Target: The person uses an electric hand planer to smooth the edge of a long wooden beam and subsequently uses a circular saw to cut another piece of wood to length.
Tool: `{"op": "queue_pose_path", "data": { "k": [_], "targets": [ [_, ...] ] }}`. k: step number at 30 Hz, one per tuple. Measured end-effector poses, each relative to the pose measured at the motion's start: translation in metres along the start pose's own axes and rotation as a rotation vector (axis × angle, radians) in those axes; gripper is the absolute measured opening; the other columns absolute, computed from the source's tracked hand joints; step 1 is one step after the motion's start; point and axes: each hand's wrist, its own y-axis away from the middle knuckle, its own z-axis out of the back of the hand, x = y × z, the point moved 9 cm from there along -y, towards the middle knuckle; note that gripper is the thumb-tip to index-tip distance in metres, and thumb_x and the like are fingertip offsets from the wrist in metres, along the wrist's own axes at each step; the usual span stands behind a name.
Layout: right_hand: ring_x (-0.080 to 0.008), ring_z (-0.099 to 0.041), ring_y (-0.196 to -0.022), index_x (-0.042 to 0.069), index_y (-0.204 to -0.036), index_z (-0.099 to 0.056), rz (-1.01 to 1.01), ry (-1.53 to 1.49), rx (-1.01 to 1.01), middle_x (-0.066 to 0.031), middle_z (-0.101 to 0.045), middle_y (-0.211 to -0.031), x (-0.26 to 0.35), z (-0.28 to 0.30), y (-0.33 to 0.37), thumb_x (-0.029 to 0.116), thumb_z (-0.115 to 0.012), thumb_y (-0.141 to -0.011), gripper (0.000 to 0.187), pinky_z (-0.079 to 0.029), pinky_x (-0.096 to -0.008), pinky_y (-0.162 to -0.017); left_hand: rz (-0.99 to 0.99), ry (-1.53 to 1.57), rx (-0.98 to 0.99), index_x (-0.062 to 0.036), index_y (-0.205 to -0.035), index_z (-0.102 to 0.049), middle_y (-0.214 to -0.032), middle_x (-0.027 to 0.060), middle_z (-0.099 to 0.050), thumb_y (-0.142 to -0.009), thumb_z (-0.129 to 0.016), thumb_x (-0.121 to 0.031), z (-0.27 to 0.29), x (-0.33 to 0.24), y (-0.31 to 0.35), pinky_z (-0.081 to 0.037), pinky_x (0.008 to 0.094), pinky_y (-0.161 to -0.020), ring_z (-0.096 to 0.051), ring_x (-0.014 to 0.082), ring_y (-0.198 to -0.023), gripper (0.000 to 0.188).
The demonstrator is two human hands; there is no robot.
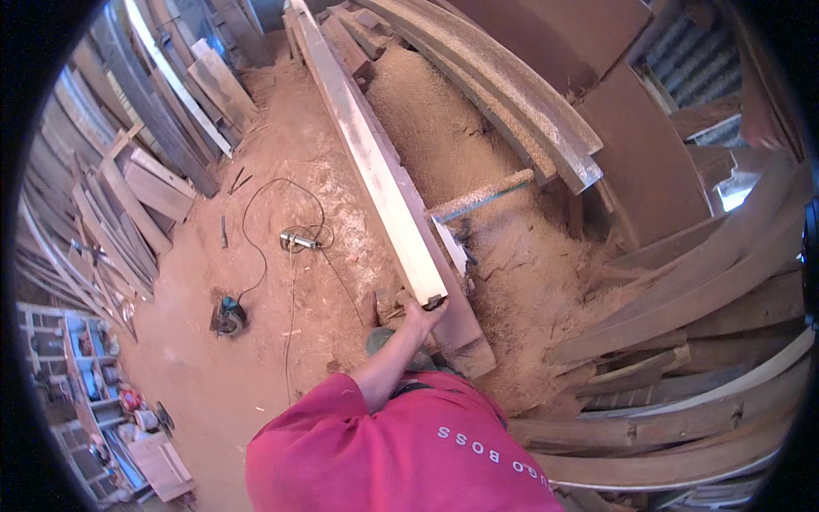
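Note:
A long pale squared wooden beam (384,192) runs from just ahead of me to the far top of the head view. My left hand (421,314) is closed around its near end, the thumb side by a small dark piece (435,300) at the end face; I cannot make out what that piece is. Beneath and along the right side of the beam lies a wider reddish board (461,320). My right hand does not show.
A circular saw (229,317) and a corded power tool (300,241) lie on the dusty floor, a cable looping between them. Timber (128,179) leans along the left. Sawdust-covered beams (503,77) lie at the far right, and curved planks (665,427) fill the near right.

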Motion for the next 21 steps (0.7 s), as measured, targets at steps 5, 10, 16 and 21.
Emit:
{"op": "queue_pose_path", "data": {
  "k": [5, 10, 16, 21],
  "targets": [
    [-0.0195, -0.068, -0.070, -0.003, -0.117, -0.066, 0.037, 0.027, 0.055, -0.0108, -0.069, -0.083, 0.018, 0.013, -0.016, 0.056, -0.063, -0.096, 0.063, -0.055, -0.0342, -0.057, -0.026, -0.246, 0.458, -0.0009, -0.146, -0.042, -0.142, 0.0224, -0.050, -0.105, -0.043, -0.057, -0.117, 0.012, 0.220, -0.054, 0.0495, -0.105, -0.054, 0.0352, -0.131, 0.070],
    [-0.0194, -0.068, -0.070, -0.003, -0.118, -0.065, 0.098, 0.071, 0.125, -0.0106, -0.069, -0.083, 0.043, 0.022, -0.032, 0.056, -0.062, -0.096, 0.063, -0.055, -0.0341, -0.056, -0.372, -0.417, 0.905, 0.0074, -0.142, -0.045, -0.140, 0.0275, -0.053, -0.107, -0.047, -0.050, -0.230, -0.012, 0.353, -0.053, 0.0474, -0.108, -0.051, 0.0369, -0.137, 0.067],
    [-0.0192, -0.067, -0.069, -0.003, -0.119, -0.064, 0.123, 0.071, 0.168, -0.0103, -0.068, -0.084, 0.064, 0.036, -0.036, 0.057, -0.060, -0.097, 0.064, -0.054, -0.0341, -0.056, -0.653, -0.450, 1.032, 0.0159, -0.129, -0.051, -0.129, 0.0312, -0.060, -0.104, -0.050, -0.054, -0.314, -0.022, 0.426, -0.056, 0.0433, -0.104, -0.064, 0.0365, -0.123, 0.074],
    [-0.0190, -0.067, -0.069, -0.003, -0.120, -0.063, 0.150, 0.076, 0.184, -0.0100, -0.068, -0.084, 0.076, 0.050, -0.037, 0.058, -0.059, -0.098, 0.065, -0.054, -0.0340, -0.056, -0.724, -0.446, 0.967, 0.0171, -0.126, -0.051, -0.125, 0.0310, -0.062, -0.103, -0.049, -0.057, -0.308, -0.027, 0.422, -0.058, 0.0419, -0.102, -0.066, 0.0367, -0.119, 0.078]
  ]
}}
